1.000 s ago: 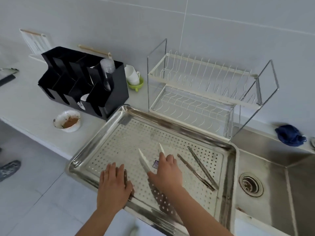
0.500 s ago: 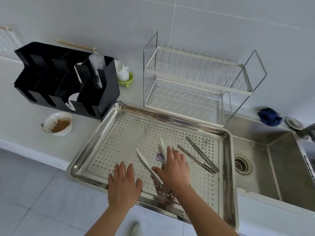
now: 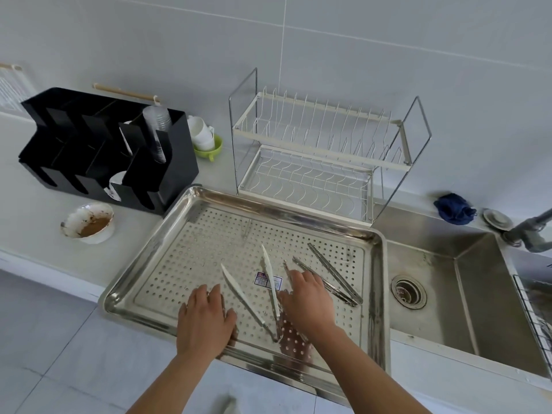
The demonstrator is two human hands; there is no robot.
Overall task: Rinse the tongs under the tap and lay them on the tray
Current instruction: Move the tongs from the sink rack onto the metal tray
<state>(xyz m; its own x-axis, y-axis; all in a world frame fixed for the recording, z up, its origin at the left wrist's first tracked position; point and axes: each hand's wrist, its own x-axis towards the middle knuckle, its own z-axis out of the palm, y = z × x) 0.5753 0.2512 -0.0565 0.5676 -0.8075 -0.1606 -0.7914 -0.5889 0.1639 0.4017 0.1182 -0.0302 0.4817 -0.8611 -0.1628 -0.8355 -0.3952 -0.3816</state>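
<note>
Crowding the tray [image 3: 143, 282] are metal tongs [image 3: 331, 276] at 3 o'clock of the right hand [image 3: 307, 300], touching its spread fingers. White-tipped tongs [image 3: 268, 282] lie flat on the tray between both hands, at 9 o'clock of the right. Left hand [image 3: 206, 321] rests flat, fingers together, on the near rim.
</note>
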